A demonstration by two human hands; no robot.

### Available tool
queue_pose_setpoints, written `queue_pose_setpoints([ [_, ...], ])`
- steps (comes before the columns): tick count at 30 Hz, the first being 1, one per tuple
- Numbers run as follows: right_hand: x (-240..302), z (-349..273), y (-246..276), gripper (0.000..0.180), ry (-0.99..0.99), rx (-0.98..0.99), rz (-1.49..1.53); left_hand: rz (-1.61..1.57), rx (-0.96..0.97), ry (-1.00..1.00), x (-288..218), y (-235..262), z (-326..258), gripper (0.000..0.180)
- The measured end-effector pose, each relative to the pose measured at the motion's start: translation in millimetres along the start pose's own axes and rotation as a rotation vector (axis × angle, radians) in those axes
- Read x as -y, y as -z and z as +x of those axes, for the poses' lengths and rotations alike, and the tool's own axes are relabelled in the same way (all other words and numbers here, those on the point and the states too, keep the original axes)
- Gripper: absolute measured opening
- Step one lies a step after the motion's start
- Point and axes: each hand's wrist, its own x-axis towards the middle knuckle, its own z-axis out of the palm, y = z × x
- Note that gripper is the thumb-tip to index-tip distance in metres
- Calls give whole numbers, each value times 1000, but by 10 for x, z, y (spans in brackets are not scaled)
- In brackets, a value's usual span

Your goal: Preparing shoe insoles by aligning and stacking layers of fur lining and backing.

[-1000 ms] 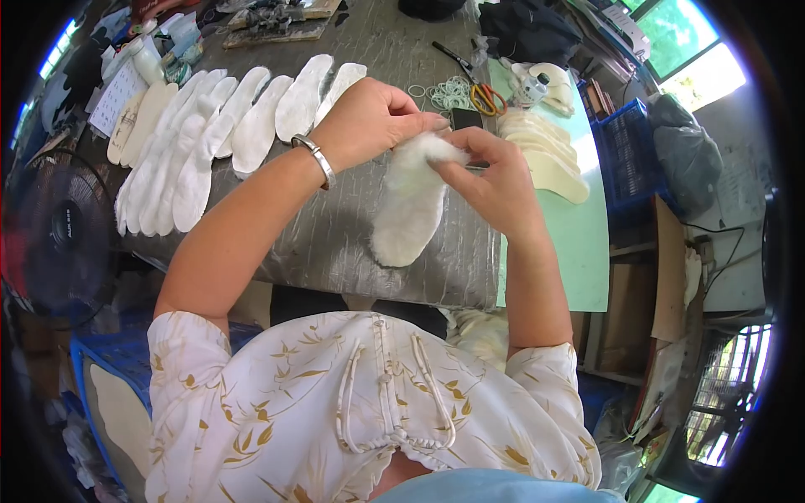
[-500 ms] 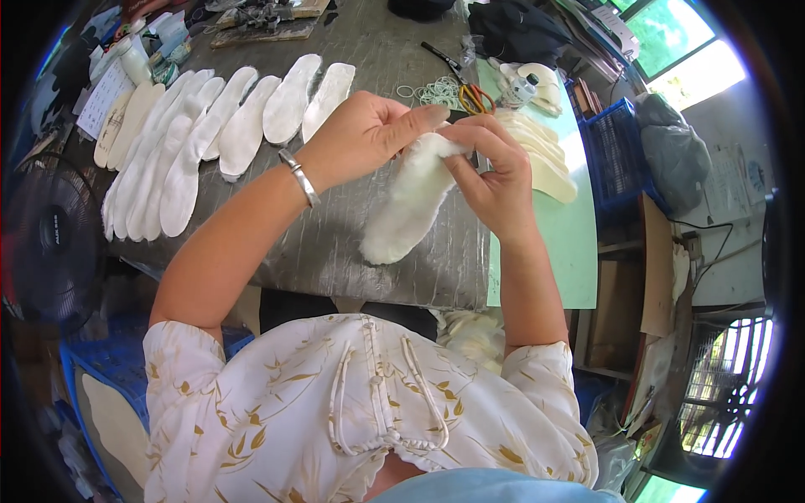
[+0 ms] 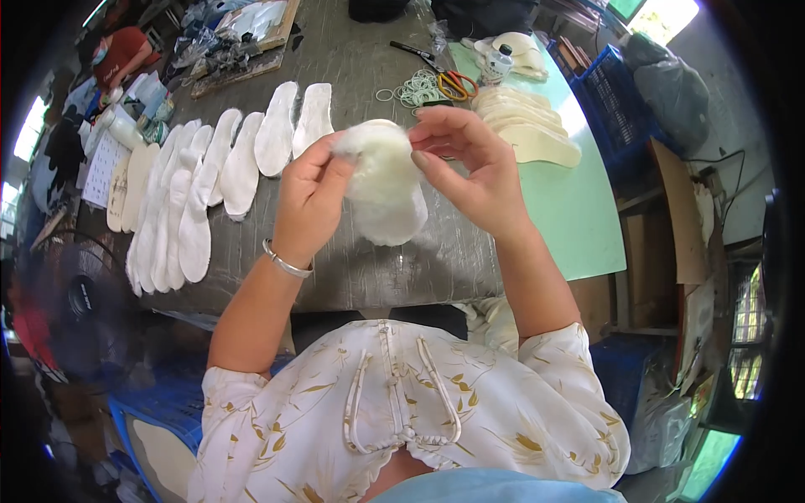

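Head view: left-hand (image 3: 314, 189) grip pinches white, fluffy fleece insole (image 3: 384, 193), held over dark, glossy worktop (image 3: 352, 285); right-hand (image 3: 471, 172) grip loosely parted at its edge, contact unclear. One-sided hold could let it twist or slip.

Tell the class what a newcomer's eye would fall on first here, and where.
Probably the fluffy white insole in the middle, pinched in the left hand, with the right hand at its other edge. Next, the row of white insoles across the dark table to the left, then the scissors with orange and yellow handles beside pale rubber bands beyond the hands.
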Motion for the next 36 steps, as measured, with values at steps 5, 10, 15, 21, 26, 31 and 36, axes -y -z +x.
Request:
queue_pose_setpoints([
  [5, 63, -104, -59, 25, 153, -10, -250, -143, -80, -44, 119, 25, -115, 27],
  [10, -54, -161, -154, 15, 216, -61, -249, -220, -39, -31, 223, 137, -176, 32],
  [15, -58, -178, -177, 16, 149, -60, -268, -251, -34, -85, 181, 77, -190, 31],
  [21, -105, -191, -190, 13, 160, -46, -288, -281, -8, -93, 293, 139, -238, 33],
  [26, -96, -192, -230, 13, 136, -91, -242, -313, -5, -121, 355, 133, -289, 35],
  [31, -120, -153, -227, 16, 126, -76, -214, -252, 36, -147, 381, 104, -248, 36],
  [36, -116, 124, -204, 28, 71, -96, -361, -286, -64, -68, 275, -61, -100, 34],
])
